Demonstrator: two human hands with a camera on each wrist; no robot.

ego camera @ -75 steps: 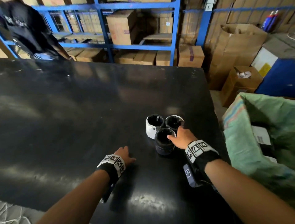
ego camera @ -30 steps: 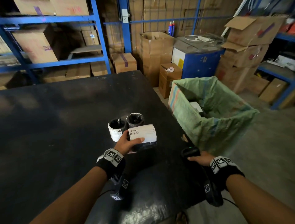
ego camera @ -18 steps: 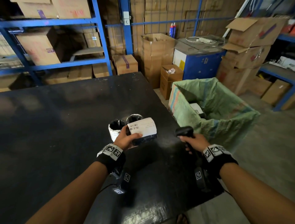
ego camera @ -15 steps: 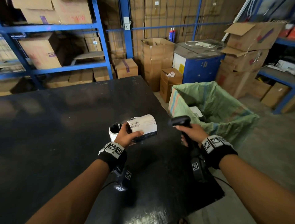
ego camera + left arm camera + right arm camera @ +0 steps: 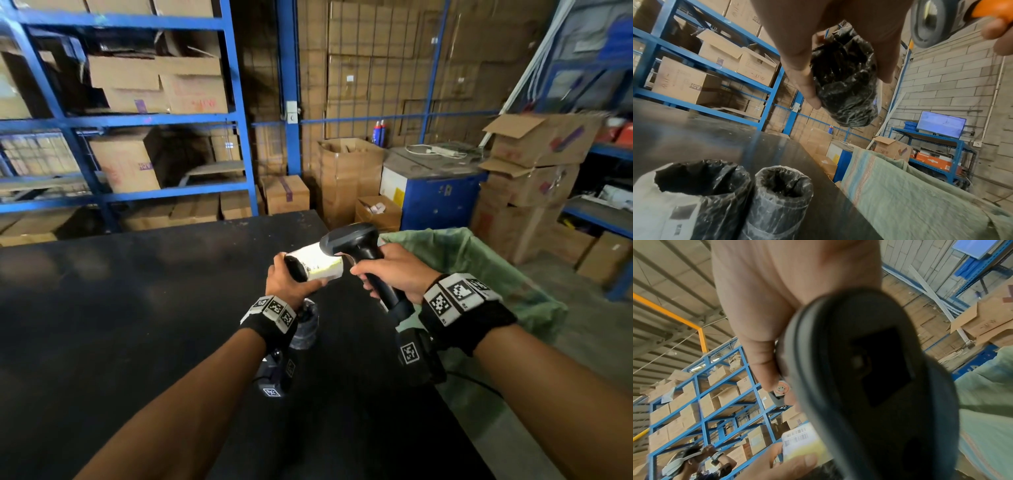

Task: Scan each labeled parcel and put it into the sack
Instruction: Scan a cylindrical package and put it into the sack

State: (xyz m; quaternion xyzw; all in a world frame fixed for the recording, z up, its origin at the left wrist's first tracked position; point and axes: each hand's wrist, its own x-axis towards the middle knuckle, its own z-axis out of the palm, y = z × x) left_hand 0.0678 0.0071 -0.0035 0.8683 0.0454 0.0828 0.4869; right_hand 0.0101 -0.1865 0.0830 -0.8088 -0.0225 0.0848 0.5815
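My left hand (image 5: 291, 278) grips a black plastic-wrapped parcel (image 5: 317, 265) above the black table (image 5: 137, 308), white label facing up. My right hand (image 5: 373, 278) holds the handle of a dark barcode scanner (image 5: 356, 241), whose head sits just over the label. A yellowish glow lies on the label (image 5: 799, 443). From below, the left wrist view shows the parcel (image 5: 846, 91) between thumb and fingers, with the scanner head (image 5: 937, 21) to its right. The green woven sack (image 5: 479, 263) stands open at the table's right edge.
Two more wrapped parcels (image 5: 694, 194) (image 5: 781, 194) stand upright on the table under my left wrist. Blue racks with cartons (image 5: 130, 164) line the far side. Stacked cartons and a blue cabinet (image 5: 438, 202) stand beyond the sack (image 5: 910, 194).
Both hands have risen from the table. The right hand picked up the scanner and brought its head over the parcel's label, which now glows yellowish.
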